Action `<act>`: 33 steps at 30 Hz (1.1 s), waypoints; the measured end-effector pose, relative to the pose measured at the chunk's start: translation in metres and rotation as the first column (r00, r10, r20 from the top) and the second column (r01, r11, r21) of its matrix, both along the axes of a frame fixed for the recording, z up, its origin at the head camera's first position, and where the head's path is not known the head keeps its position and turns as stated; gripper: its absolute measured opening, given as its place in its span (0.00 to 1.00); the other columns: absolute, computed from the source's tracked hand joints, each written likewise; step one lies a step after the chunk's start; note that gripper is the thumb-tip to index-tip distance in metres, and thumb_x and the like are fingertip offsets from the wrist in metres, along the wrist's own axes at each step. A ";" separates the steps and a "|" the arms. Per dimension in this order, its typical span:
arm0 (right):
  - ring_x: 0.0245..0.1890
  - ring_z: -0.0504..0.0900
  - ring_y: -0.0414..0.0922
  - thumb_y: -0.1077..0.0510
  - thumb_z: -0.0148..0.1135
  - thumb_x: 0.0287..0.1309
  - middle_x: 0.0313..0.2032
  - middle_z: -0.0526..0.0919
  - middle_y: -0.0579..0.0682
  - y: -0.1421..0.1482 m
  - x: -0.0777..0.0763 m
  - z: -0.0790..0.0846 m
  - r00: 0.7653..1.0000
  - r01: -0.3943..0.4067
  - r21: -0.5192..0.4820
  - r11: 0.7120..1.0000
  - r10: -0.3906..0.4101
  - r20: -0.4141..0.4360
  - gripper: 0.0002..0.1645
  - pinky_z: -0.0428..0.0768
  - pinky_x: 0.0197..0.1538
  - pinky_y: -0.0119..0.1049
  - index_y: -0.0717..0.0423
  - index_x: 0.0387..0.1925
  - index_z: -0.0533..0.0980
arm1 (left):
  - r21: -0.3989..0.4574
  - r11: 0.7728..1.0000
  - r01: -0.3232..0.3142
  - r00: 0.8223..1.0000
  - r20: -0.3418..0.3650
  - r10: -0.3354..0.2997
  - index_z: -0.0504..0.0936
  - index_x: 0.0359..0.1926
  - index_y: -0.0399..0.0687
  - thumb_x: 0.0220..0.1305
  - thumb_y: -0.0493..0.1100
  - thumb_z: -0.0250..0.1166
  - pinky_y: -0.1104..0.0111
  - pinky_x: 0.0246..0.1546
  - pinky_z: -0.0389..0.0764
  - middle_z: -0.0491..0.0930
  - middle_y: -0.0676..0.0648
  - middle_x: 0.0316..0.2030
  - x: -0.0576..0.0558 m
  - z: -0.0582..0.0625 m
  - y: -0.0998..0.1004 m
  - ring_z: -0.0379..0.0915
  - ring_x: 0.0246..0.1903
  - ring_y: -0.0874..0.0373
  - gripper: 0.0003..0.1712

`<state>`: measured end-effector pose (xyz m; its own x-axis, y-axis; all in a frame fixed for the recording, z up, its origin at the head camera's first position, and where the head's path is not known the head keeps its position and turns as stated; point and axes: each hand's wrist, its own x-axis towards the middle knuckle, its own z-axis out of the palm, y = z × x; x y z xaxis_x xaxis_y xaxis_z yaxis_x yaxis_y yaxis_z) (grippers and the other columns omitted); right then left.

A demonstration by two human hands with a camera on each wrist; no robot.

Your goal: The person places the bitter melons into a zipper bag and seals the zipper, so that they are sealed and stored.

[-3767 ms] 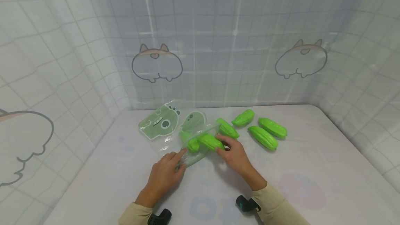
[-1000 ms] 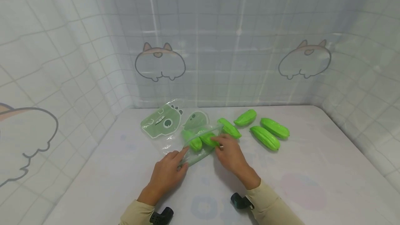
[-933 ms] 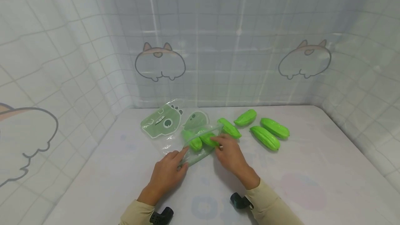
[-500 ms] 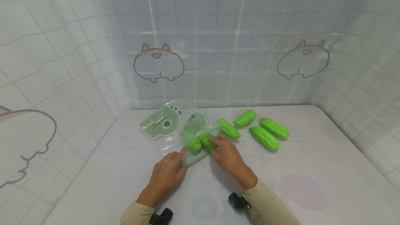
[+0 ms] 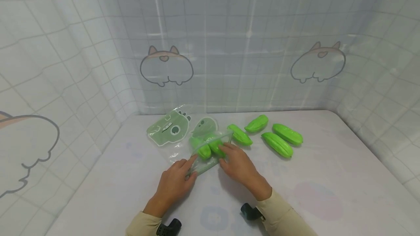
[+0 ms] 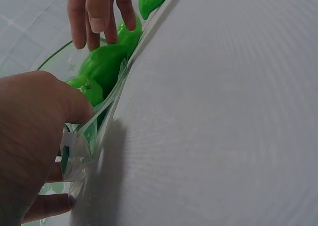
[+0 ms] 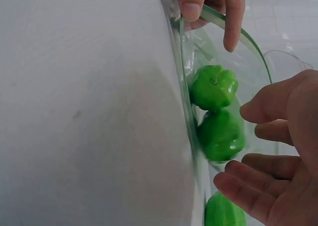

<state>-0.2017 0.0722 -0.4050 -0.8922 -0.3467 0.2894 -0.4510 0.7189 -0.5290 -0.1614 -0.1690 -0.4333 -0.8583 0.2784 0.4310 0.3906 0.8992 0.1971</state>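
A clear zip bag [image 5: 203, 170] with green cartoon prints lies on the table, its mouth held apart toward me. My left hand [image 5: 175, 181] pinches the bag's rim at the left of the mouth, as the left wrist view also shows. Inside the opening, side by side, lie two bright-green ridged gourds [image 7: 213, 87]. Just right of the mouth, my right hand [image 5: 239, 165] has its fingers spread and apart. In the right wrist view a gap shows between these fingers [image 7: 248, 184] and the nearer gourd [image 7: 221, 136], which looks blurred.
Right of the bag are several more gourds: one close to the bag [image 5: 240, 135], one behind it [image 5: 257, 123], and a pair farther right [image 5: 277, 145]. Grid-patterned curtains [image 5: 226, 46] stand behind the table [image 5: 328, 163] and at both sides.
The second gourd has gone left and deeper into the bag, beside the first. My right hand has followed it left, and its fingers have come off it. My left hand stays at the rim.
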 end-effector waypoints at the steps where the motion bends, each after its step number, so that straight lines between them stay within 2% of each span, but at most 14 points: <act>1: 0.64 0.73 0.55 0.57 0.68 0.61 0.63 0.76 0.58 0.001 0.001 0.001 1.000 -0.004 0.004 1.000 0.004 -0.003 0.26 0.72 0.64 0.50 0.56 0.60 0.78 | -0.001 1.000 0.000 1.000 0.000 0.000 0.78 0.64 0.52 0.58 0.48 0.72 0.64 0.22 0.73 0.81 0.50 0.37 0.000 0.000 0.000 0.72 0.30 0.59 0.32; 6: 0.62 0.75 0.52 0.57 0.67 0.61 0.60 0.79 0.54 0.004 0.004 0.003 0.998 -0.049 0.045 0.998 0.051 -0.040 0.21 0.72 0.63 0.48 0.56 0.55 0.81 | 0.002 1.000 0.005 1.000 -0.002 -0.005 0.79 0.64 0.52 0.58 0.47 0.72 0.64 0.22 0.73 0.81 0.50 0.37 0.001 0.001 0.000 0.72 0.30 0.59 0.32; 13: 0.60 0.77 0.49 0.57 0.67 0.61 0.56 0.82 0.51 0.008 0.009 0.005 0.989 -0.123 0.098 0.988 0.130 -0.070 0.19 0.75 0.61 0.45 0.57 0.53 0.82 | 0.010 1.000 0.005 1.000 -0.003 -0.005 0.78 0.64 0.52 0.58 0.47 0.72 0.62 0.24 0.75 0.81 0.49 0.38 0.001 0.001 0.000 0.74 0.31 0.57 0.32; 19: 0.61 0.76 0.52 0.57 0.67 0.61 0.60 0.79 0.54 0.007 0.010 0.002 0.980 -0.172 0.124 0.977 0.183 -0.077 0.19 0.75 0.60 0.47 0.59 0.53 0.82 | 0.010 1.000 0.006 1.000 -0.014 -0.006 0.78 0.65 0.52 0.57 0.46 0.72 0.62 0.24 0.75 0.81 0.50 0.37 0.001 0.001 0.000 0.73 0.30 0.58 0.32; 26: 0.65 0.73 0.54 0.56 0.65 0.64 0.65 0.74 0.55 0.003 0.011 -0.001 0.981 -0.187 0.136 0.973 0.192 -0.021 0.20 0.72 0.63 0.49 0.57 0.56 0.81 | -0.001 1.000 -0.003 1.000 -0.006 0.003 0.78 0.64 0.52 0.58 0.46 0.73 0.64 0.23 0.73 0.80 0.51 0.35 0.000 0.001 0.001 0.71 0.29 0.59 0.32; 33: 0.64 0.72 0.56 0.56 0.66 0.63 0.67 0.72 0.58 0.001 0.011 -0.003 0.977 -0.198 0.163 0.967 0.209 -0.051 0.22 0.73 0.62 0.50 0.56 0.57 0.81 | -0.003 1.000 -0.003 1.000 -0.012 0.003 0.79 0.64 0.52 0.58 0.47 0.72 0.64 0.22 0.74 0.81 0.50 0.36 0.001 0.000 0.000 0.72 0.29 0.59 0.32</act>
